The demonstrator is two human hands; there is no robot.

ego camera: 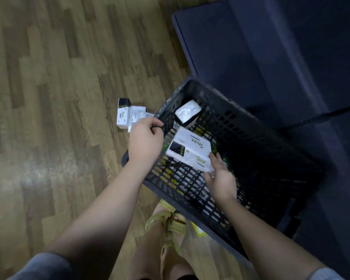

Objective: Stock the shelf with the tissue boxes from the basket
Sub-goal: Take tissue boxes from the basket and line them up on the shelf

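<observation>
1. Wood-pattern floor (49,98): fills the left and centre of the frame and carries everything else in view.

2. Dark blue shelf unit (271,57): occupies the upper right of the frame. No tissue box is visible on its surfaces. It is judged to be the stocking destination, which would explain why the basket is kept close against it.

3. Black lattice basket (240,138): centre right of the frame, tilted, with its far side against the shelf unit. The tilt appears to expose the contents for easy reach.

4. Left hand (144,141): centre of the frame, at the basket's left rim. The fingers are curled round a thin black handle or rim bar (157,128). This grip is judged to steady or tip the basket while the other hand unloads.

5. Right hand (220,176): lower centre right, inside the basket. The fingers are partly spread and close on the near corner of a white tissue box (188,150). The box lies tilted, printed face up. Whether the grip is firm cannot be determined.

6. Second tissue box (187,113): upper part of the basket interior, white face up, not touched.

7. Loose tissue boxes (127,116): on the floor just beside the basket's left rim, partly hidden behind the left hand.

8. Further white-and-green packs show through the basket's near wall; count unclear.
</observation>
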